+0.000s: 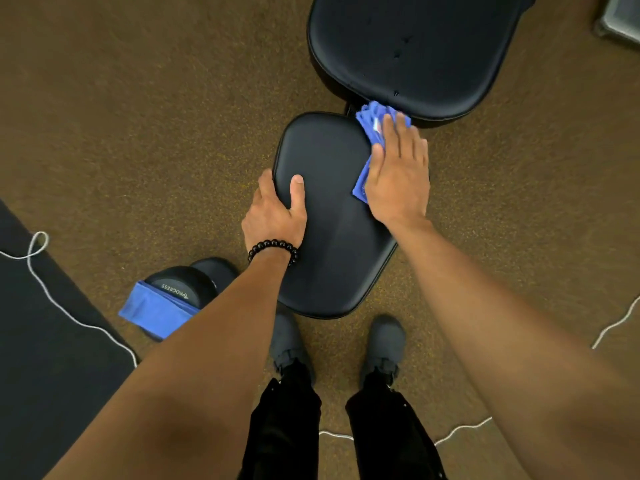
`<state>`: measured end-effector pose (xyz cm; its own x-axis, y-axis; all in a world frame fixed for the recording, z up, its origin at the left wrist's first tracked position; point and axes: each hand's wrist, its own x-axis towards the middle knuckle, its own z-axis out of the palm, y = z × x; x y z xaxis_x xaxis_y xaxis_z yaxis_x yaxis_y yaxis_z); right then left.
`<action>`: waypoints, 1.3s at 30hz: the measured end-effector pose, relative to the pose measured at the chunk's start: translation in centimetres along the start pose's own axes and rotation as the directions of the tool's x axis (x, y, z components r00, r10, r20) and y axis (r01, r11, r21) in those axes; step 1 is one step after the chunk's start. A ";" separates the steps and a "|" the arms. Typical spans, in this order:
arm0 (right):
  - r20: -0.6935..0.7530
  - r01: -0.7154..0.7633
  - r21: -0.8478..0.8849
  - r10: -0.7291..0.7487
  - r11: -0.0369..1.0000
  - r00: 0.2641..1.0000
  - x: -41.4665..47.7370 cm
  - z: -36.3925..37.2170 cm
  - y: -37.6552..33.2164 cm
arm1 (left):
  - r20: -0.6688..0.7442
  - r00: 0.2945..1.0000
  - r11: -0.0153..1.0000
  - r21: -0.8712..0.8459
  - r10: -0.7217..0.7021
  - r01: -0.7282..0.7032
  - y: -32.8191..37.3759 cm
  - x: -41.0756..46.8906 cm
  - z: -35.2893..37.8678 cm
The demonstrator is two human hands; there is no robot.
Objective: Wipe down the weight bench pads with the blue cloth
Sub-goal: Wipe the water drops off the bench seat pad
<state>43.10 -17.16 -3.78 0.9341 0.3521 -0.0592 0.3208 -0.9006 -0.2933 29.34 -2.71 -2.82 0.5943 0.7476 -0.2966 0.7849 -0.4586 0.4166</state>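
Head view: the blue cloth is wiping the small pad.

The right hand lies flat with straight fingers, a little spread, and presses the blue cloth onto the far right corner of the small pad. The left hand holds the small pad's left edge, with the thumb on top and the fingers curled round the side. I think the job is partway done. The small pad is being wiped, and the big pad just past it likely comes next, but I cannot tell clean from dirty. No box or bucket shows. Left of the small pad's near end, a second blue cloth lies over a round black weight on the brown floor.
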 end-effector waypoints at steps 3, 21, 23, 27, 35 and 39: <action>-0.117 -0.265 0.223 0.296 0.938 0.948 -2.7 0.2 0.6 | -0.006 1.000 1.000 0.004 0.007 -0.007 -0.1 -0.1 0.0; 0.600 -0.872 0.319 0.634 0.370 0.488 -23.0 -2.4 -5.3 | 0.108 0.994 0.977 -0.207 -0.033 0.055 -1.2 0.1 -0.7; 0.643 -0.906 0.247 0.641 0.343 0.418 -22.2 -3.0 -4.5 | 0.036 0.993 0.940 -0.319 -0.113 0.119 -2.4 -1.1 -1.7; 0.680 -0.943 0.201 0.655 0.266 0.329 -21.4 -3.7 -4.8 | -0.042 0.919 0.769 -0.563 -0.392 0.302 -4.9 -8.3 -4.3; 0.804 -0.916 0.345 0.439 0.205 0.401 -21.7 -4.5 -6.8 | 0.506 0.729 0.318 -0.673 -0.462 0.668 -5.4 -19.9 -2.3; 0.816 -0.804 0.196 0.360 0.562 0.451 -21.8 -5.6 -5.8 | 0.369 0.794 0.369 -0.737 -0.483 0.567 -6.1 -18.2 -1.1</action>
<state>21.74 -21.00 4.58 0.4095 0.0424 -0.9113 -0.6010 -0.7390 -0.3045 13.53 -12.99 1.01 0.1577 0.6379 -0.7538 0.4972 0.6083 0.6187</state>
